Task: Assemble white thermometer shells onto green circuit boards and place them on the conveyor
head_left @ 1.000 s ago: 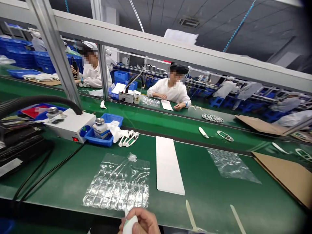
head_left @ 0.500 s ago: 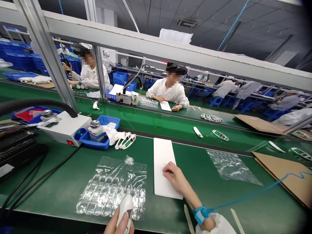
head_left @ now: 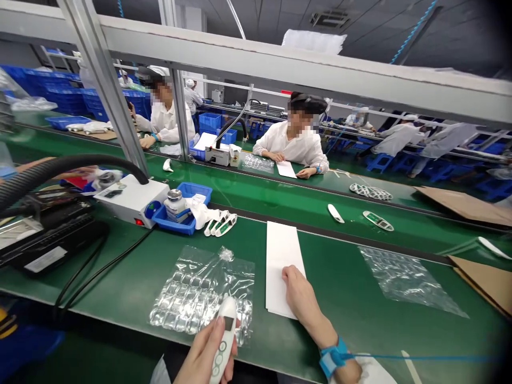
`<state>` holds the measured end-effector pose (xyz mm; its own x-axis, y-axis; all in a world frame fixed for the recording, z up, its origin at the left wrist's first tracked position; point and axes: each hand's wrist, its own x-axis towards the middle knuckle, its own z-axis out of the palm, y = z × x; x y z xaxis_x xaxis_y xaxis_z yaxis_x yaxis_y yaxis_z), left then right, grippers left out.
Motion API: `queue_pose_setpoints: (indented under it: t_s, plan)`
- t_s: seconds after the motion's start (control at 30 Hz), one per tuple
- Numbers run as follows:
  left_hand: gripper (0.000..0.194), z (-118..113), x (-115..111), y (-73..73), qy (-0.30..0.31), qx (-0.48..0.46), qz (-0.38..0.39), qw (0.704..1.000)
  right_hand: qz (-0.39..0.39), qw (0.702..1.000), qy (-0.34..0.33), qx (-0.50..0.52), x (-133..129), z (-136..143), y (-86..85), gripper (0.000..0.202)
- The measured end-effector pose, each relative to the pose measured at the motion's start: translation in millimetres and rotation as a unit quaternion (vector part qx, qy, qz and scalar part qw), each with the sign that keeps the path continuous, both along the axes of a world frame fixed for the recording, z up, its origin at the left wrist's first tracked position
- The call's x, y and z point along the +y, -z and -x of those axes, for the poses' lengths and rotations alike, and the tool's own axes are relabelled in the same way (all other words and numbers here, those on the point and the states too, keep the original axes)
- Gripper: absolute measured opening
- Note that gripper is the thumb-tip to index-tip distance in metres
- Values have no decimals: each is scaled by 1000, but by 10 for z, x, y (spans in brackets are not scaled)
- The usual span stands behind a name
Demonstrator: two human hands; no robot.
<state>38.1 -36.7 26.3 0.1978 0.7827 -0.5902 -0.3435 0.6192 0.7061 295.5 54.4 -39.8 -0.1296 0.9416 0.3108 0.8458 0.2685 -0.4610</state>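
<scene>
My left hand grips a white handheld device at the lower middle. Its small dark screen and round buttons face up, and its narrow tip points away from me. Beneath the tip lies a clear plastic sheet with rows of pockets. My right hand rests on a stack of white paper, with its fingers curled in; anything inside them is hidden. A blue wrist strap with a cord sits on my right wrist.
A blue tray holds a metal-topped bottle beside open white housings. Left of it stands a white box with a black hose. Another plastic sheet and cardboard lie right. Across the belt sits a co-worker.
The device in my left hand has come up and turned, so its screen and buttons now show. My right hand stays on the paper with its fingers more curled. The view has shifted left.
</scene>
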Motion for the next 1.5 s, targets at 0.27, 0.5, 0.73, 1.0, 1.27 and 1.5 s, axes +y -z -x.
queue_pose_setpoints:
  t_s: [0.27,0.5,0.73,1.0,1.27,1.5]
  plan:
    - [59,3,23,120,-13,-124,3,992,90,977,-40,191,-329,409,-527,19]
    - [59,-47,-79,114,-42,-32,1,999,185,937,-195,225,-767,1177,-865,18]
    - [55,-3,-90,162,-41,-34,2,999,166,946,-189,205,-691,1262,-832,19]
    - [51,-2,-88,140,-45,-26,14,999,169,946,-183,208,-678,1289,-814,19]
    - [55,-1,-90,133,-48,-14,11,999,171,949,-178,198,-679,1299,-795,20]
    - [54,-15,-120,172,-37,31,-21,999,162,948,-177,208,-705,1311,-766,18]
